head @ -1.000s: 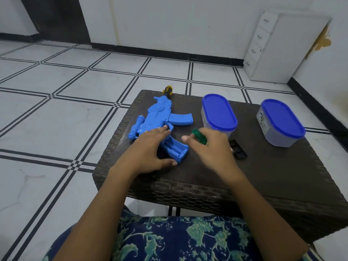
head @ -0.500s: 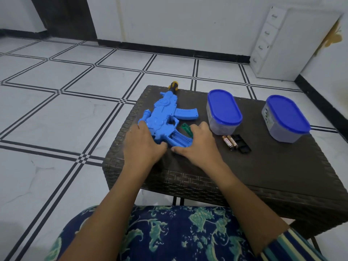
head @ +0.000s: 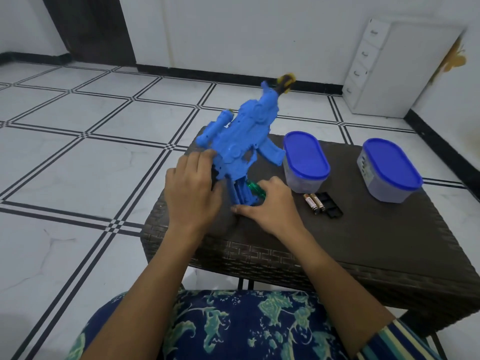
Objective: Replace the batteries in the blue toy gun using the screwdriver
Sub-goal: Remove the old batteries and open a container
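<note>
The blue toy gun (head: 240, 141) is tilted up off the dark wicker table (head: 376, 229), muzzle raised toward the far wall, its grip end down at the table. My left hand (head: 192, 193) grips the gun's rear body. My right hand (head: 270, 203) holds the green-handled screwdriver (head: 255, 189) against the gun's open grip, thumb flat on the table. Two batteries (head: 314, 202) lie side by side right of my right hand, next to a black battery cover (head: 331, 205).
Two clear containers with blue lids stand on the table, one (head: 305, 162) just behind the batteries, the other (head: 391, 170) at the far right. A white drawer unit (head: 389, 71) stands by the wall. White tiled floor lies left of the table.
The gun lay flat on the table before; now its muzzle end is lifted and tilted up. Both hands stayed at its grip end, the right still with the screwdriver.
</note>
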The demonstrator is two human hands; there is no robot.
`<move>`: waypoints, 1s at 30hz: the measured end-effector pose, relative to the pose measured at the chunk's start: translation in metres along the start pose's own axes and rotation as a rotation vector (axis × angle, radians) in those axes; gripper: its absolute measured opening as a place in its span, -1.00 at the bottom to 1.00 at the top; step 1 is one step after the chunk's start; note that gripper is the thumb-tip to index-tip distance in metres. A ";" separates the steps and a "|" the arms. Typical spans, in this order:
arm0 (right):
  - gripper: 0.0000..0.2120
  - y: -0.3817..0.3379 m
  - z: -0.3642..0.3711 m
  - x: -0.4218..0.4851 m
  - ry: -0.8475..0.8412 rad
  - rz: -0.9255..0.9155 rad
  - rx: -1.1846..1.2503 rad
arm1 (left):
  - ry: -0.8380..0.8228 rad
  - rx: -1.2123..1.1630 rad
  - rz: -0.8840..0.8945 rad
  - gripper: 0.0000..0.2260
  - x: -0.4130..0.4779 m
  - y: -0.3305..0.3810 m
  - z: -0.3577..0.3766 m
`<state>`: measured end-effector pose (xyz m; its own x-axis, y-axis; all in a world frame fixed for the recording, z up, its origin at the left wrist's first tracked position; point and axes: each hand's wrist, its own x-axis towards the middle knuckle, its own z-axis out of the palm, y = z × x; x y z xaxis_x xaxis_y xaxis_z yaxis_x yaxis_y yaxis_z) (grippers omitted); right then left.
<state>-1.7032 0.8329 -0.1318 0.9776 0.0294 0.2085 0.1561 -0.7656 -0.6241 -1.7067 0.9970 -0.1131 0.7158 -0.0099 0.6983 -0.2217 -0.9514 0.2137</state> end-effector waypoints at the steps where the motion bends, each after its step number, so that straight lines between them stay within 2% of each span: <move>1: -0.51 -0.001 0.001 0.001 0.011 -0.005 0.012 | 0.027 0.014 0.020 -0.57 0.001 0.001 -0.002; 5: -0.51 0.000 0.003 0.001 0.016 -0.015 0.016 | 0.024 0.008 -0.008 -0.53 -0.001 0.000 -0.001; 9: -0.50 0.002 0.002 0.001 0.021 -0.016 0.047 | -0.043 -0.074 -0.124 -0.53 -0.001 -0.008 0.003; 14: -0.70 0.004 0.002 0.006 0.113 -0.050 0.115 | -0.194 -0.179 -0.267 -0.49 -0.005 -0.011 0.009; 18: -0.76 0.003 0.003 0.007 0.011 -0.002 0.000 | -0.296 -0.198 -0.342 -0.47 -0.008 -0.011 0.014; 21: -0.81 0.000 -0.005 0.012 -0.071 0.060 -0.020 | -0.315 -0.230 -0.382 -0.46 -0.009 -0.012 0.016; 24: -0.86 -0.003 -0.011 0.016 -0.192 0.042 -0.067 | -0.346 -0.260 -0.397 -0.44 -0.012 -0.012 0.021; 30: -0.69 -0.006 -0.014 0.019 -0.387 -0.069 -0.197 | -0.364 -0.308 -0.436 -0.48 -0.012 -0.012 0.025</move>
<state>-1.6873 0.8288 -0.1139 0.9526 0.2947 -0.0759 0.2298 -0.8600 -0.4556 -1.6965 1.0010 -0.1412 0.9499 0.2023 0.2381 -0.0009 -0.7603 0.6495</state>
